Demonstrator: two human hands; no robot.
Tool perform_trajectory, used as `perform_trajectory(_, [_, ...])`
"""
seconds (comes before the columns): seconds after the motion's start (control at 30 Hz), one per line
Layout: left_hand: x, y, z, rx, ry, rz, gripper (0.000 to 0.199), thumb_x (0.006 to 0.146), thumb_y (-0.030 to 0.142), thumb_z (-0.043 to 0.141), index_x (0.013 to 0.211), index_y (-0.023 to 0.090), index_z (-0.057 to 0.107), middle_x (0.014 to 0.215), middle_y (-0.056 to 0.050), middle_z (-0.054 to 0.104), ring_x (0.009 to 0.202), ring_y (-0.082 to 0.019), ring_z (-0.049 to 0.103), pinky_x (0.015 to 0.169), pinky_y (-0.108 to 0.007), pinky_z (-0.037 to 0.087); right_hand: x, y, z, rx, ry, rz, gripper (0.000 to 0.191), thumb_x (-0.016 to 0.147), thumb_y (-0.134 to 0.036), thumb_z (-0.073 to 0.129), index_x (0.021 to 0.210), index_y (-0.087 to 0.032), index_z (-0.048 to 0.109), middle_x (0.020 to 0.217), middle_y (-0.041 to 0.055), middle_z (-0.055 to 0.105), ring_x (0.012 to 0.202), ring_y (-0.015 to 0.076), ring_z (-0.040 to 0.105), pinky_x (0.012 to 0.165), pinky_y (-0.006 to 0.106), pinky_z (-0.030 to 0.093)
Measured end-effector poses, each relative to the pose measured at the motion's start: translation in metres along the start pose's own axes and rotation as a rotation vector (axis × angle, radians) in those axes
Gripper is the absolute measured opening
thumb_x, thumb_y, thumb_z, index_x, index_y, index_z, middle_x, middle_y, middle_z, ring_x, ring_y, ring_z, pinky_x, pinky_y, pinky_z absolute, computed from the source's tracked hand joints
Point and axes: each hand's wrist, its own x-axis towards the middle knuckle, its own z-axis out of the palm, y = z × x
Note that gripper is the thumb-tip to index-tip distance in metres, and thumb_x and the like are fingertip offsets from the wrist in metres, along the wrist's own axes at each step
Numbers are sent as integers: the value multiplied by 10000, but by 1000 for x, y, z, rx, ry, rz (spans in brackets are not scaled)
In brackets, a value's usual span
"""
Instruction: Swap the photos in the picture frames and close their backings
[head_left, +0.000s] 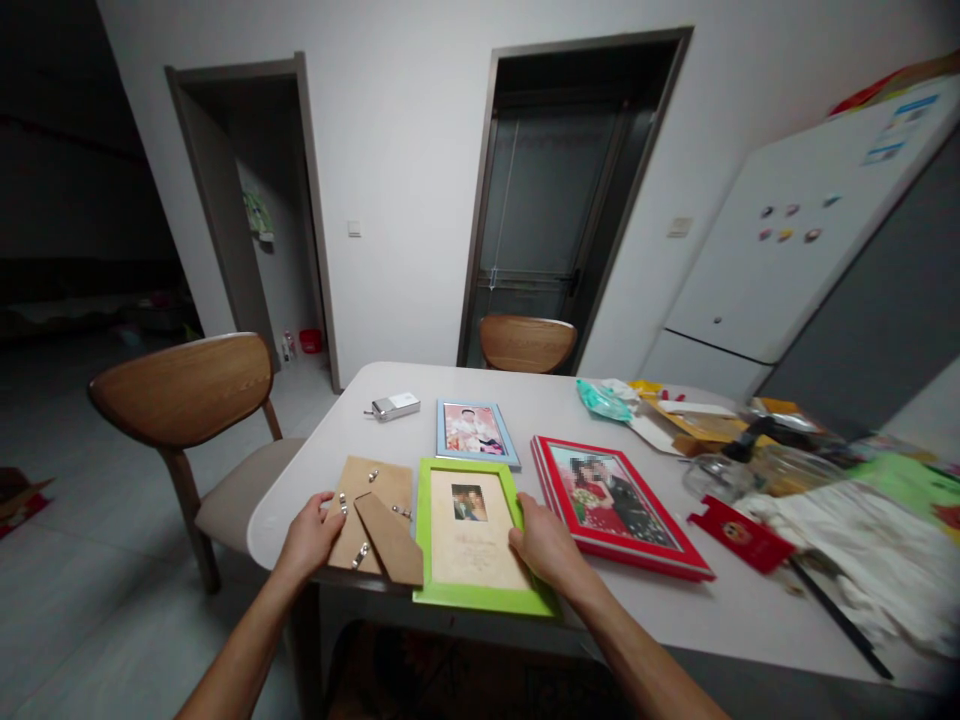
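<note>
My right hand point(544, 545) grips the right side of a lime-green picture frame point(425, 520), which holds a cream sheet with a small photo. The frame's near end juts past the table's front edge. Left of it lies a brown frame backing board point(346, 540) with metal clips and a fold-out stand point(386, 535). The fingers of my left hand point(311, 535) are closed on the board's left edge, beside a clip. Behind the green frame lies a light-blue picture frame point(441, 430). A thick red picture frame point(637, 555), showing a couple's photo, lies to the right.
On the pale table point(300, 480), a silver-grey box-shaped device point(396, 406) lies at the back left. A red envelope point(739, 530), a black stick point(840, 620), white cloth point(862, 540) and plastic bags point(604, 400) crowd the right. Wooden chairs point(191, 390) stand left and behind.
</note>
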Motion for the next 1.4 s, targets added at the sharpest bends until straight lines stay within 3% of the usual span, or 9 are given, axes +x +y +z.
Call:
perform_trajectory(0.23, [-19,23,11,420,185,271,440,688,232,499,1109,120,439,1125,-134,495,1070,-276,427,902,-410,313,-2,1,-20,736,-19,213,606,645,-143,440,1235,-124,300,881,86,605,683,159,576,616,254,425])
perform_trajectory(0.37, [-52,58,57,279,-15,507,469,691,244,526,1131,123,419,1173,-122,471,1112,-228,403,955,-390,305,-11,-14,-37,1271,-97,300,698,647,-170,456,1288,-192,181,653,-4,591,439,124,514,466,254,428])
perform_trajectory(0.5, [-85,89,105,153,-216,758,586,641,270,611,1174,178,387,1249,-105,415,1143,-230,377,954,-396,330,-16,-30,-50,1365,-54,264,701,618,-150,508,1265,-205,245,579,-40,557,401,102,481,436,228,419])
perform_trajectory(0.6, [-95,103,119,173,-184,892,532,673,248,582,1161,158,392,1218,-115,446,1118,-230,400,936,-398,356,-15,-32,-53,1331,-72,229,680,606,-155,533,1243,-181,296,603,-33,570,416,93,486,441,217,420])
perform_trajectory(0.73, [-92,109,106,194,-133,1017,408,746,160,446,1151,167,395,1023,-88,570,941,-189,521,820,-339,452,-11,-25,-48,1206,-103,182,700,626,-206,533,1267,-148,256,662,-8,586,465,105,523,431,210,411])
perform_trajectory(0.93, [-73,91,56,-49,136,566,423,719,170,431,1141,179,406,938,-61,559,818,-161,563,671,-258,492,-1,0,-29,546,22,108,584,658,-193,465,1223,-88,361,744,51,606,632,159,576,568,248,429])
perform_trajectory(1.07, [-61,56,36,-157,119,309,454,654,150,442,1108,155,421,885,-39,566,800,-164,564,696,-271,470,0,7,-18,159,65,31,527,677,-172,443,1187,-41,411,1008,154,579,893,215,547,772,284,393])
perform_trajectory(1.2, [-57,29,35,1,11,273,465,652,136,429,1116,163,416,895,-40,590,817,-181,562,736,-302,440,-5,8,-8,20,30,-27,471,708,-159,422,1157,-20,434,1026,181,566,916,225,533,809,290,367])
perform_trajectory(1.4, [-61,31,36,400,-25,353,458,702,195,421,1158,156,398,992,-78,566,934,-208,518,815,-326,384,-6,7,-1,-60,19,-43,396,723,-140,414,1100,-39,484,936,163,565,851,205,524,763,267,363])
